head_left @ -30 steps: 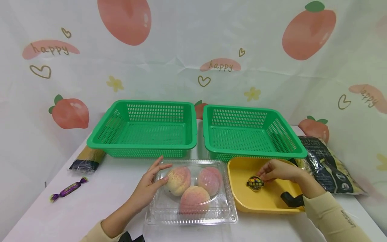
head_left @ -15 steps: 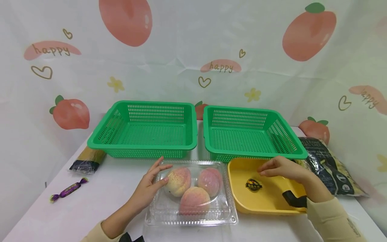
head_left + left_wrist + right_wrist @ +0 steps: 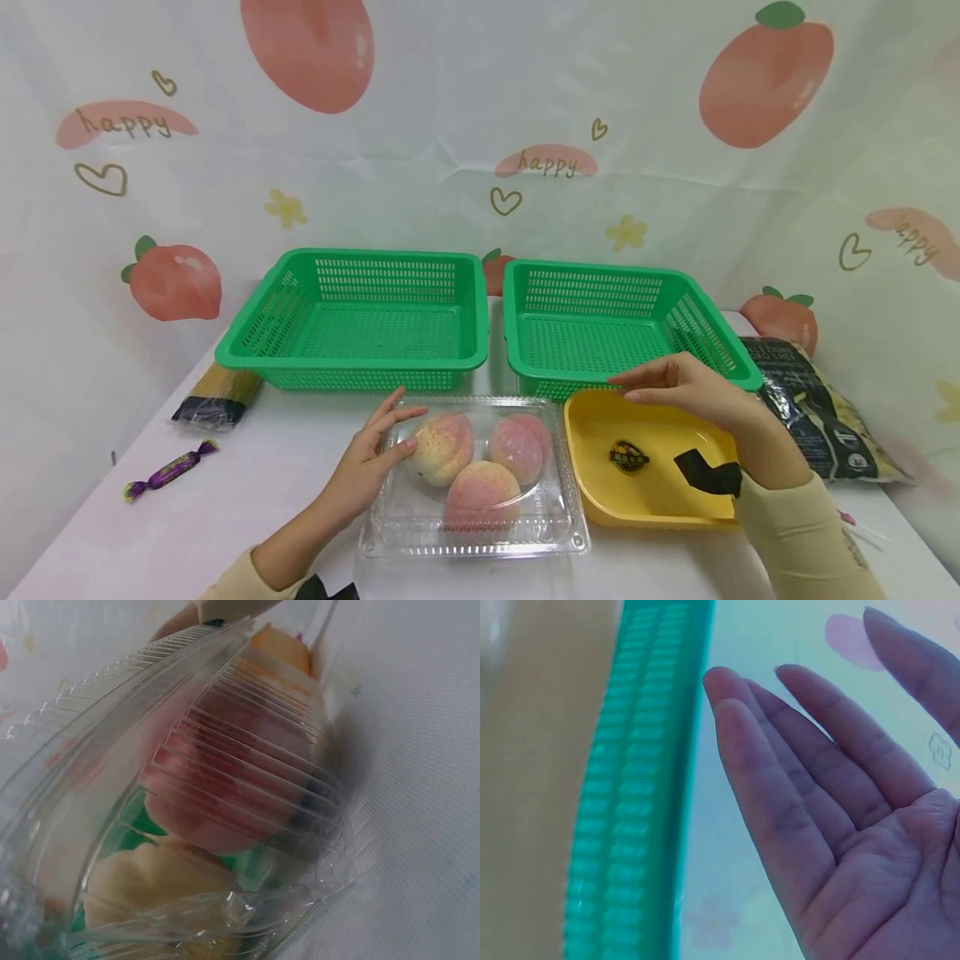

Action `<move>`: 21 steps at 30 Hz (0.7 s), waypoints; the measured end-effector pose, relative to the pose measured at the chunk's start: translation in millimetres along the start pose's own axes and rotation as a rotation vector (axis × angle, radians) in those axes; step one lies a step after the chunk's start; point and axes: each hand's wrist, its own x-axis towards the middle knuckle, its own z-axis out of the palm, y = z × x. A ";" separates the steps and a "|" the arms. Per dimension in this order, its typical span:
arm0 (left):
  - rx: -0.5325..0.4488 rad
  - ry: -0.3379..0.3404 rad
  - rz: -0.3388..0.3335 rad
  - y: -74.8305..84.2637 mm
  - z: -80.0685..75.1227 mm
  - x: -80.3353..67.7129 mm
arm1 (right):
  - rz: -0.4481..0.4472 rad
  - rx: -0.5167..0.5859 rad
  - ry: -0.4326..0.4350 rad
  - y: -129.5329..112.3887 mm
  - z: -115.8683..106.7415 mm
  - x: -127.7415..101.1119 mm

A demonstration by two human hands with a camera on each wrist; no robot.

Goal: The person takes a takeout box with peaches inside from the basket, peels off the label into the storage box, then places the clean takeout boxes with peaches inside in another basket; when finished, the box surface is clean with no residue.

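Note:
My left hand (image 3: pixel 367 458) rests on the left side of a clear plastic clamshell box (image 3: pixel 540 521), its fingers spread along the lid. Inside the box lie three peaches (image 3: pixel 483 496); the left wrist view shows a pink peach (image 3: pixel 225 772) through the ridged plastic. Over the back of a yellow basin (image 3: pixel 652 517) hovers my right hand (image 3: pixel 697 396), holding nothing. Its fingers extend in the right wrist view, beside the green rim. On the basin floor lies a small black label (image 3: pixel 628 457) with gold lettering and a colourful print.
Two green mesh baskets (image 3: pixel 352 362) stand side by side behind the box and basin. To the left lie a purple wrapped candy (image 3: pixel 171 472) and a brown packet (image 3: pixel 217 396). A black bag (image 3: pixel 817 417) lies at the right, with a lollipop-like stick (image 3: pixel 862 527) nearby.
My right hand has come off the label in the yellow basin and risen toward the basin's back edge. The label now lies flat on the floor. My left hand stays put.

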 end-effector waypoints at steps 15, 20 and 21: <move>-0.008 0.003 0.007 -0.8 0.6 1.0 | -0.103 0.120 0.015 -57.7 2.2 83.7; -0.011 0.003 0.007 -1.1 0.4 1.0 | -0.141 0.208 0.085 -73.6 15.6 114.0; -0.012 0.003 0.008 -1.2 0.3 1.0 | -0.145 0.227 0.099 -76.5 18.2 119.9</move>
